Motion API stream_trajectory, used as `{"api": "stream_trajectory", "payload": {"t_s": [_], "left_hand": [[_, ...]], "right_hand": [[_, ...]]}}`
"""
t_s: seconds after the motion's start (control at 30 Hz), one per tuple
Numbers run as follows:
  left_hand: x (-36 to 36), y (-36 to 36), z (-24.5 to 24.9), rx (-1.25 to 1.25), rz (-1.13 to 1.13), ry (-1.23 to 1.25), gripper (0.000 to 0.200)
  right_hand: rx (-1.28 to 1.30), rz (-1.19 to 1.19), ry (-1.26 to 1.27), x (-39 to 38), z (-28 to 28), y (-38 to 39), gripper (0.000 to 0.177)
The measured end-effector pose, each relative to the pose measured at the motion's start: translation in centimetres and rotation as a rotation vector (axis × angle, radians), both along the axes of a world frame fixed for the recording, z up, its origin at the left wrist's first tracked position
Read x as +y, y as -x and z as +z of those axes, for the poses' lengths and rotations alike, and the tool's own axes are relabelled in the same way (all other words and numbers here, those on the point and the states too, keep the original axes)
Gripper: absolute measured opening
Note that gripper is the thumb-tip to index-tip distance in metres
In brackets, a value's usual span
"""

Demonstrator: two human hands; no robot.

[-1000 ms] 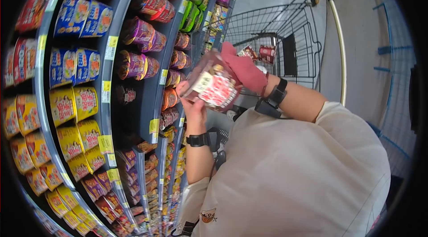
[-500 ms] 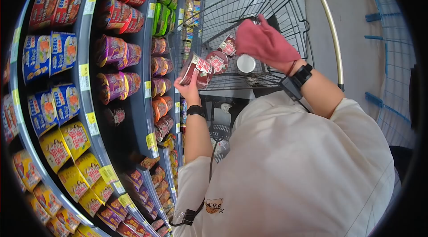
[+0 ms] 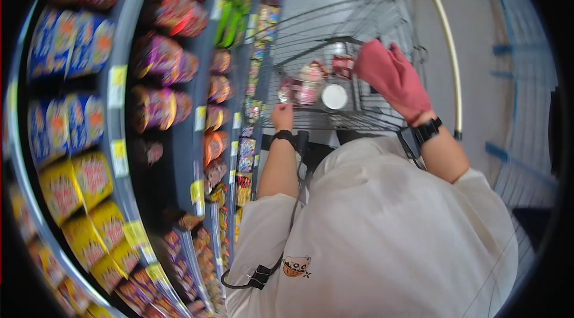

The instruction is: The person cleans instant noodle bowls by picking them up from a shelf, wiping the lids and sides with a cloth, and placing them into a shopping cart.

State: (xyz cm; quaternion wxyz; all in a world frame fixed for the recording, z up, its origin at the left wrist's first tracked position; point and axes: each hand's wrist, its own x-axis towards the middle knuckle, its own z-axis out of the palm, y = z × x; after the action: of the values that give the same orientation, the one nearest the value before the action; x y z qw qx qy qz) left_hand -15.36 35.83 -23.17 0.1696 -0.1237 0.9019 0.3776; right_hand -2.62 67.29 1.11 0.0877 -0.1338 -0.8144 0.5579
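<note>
My left hand (image 3: 282, 117) is at the near-left side of the wire cart (image 3: 371, 122), with a dark-red cup (image 3: 288, 89) just beyond its fingers. The fingers are curled, and blur hides whether they touch that cup. Beside it in the cart are a pink-and-white cup (image 3: 308, 92) and a white round lid (image 3: 334, 96). Farther back lies a red package (image 3: 342, 67). My right hand (image 3: 391, 81), covered by a pink-red cloth or glove, is raised over the cart's right side. Its fingers are hidden inside the cloth.
Shelves of instant noodle cups line the left, including blue cups (image 3: 70, 43), yellow cups (image 3: 76, 183) and purple cups (image 3: 160, 108). The cart's pale handle (image 3: 449, 55) stands to the right, before a blue wire rack (image 3: 520, 78).
My left hand has moved right and down from the shelf side, with the dark-red cup now lower among the cart's contents. My right hand has shifted right and slightly down. The view is blurrier.
</note>
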Motion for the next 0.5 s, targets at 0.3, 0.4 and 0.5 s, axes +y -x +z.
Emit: {"api": "stream_trajectory", "payload": {"t_s": [0.3,0.4,0.5], "left_hand": [[-18.0,1.7,13.8,0.680,0.400,-0.106,0.016],[-24.8,2.5,16.9,0.808,0.612,0.159,0.024],[-31.7,4.2,18.5,0.763,0.651,0.251,0.040]], "right_hand": [[0.131,-0.099,0.517,-8.4,4.7,8.1,0.050],[0.287,0.112,-0.245,-11.8,7.6,8.7,0.047],[0.237,0.254,-0.400,-14.5,7.4,9.5,0.044]]}}
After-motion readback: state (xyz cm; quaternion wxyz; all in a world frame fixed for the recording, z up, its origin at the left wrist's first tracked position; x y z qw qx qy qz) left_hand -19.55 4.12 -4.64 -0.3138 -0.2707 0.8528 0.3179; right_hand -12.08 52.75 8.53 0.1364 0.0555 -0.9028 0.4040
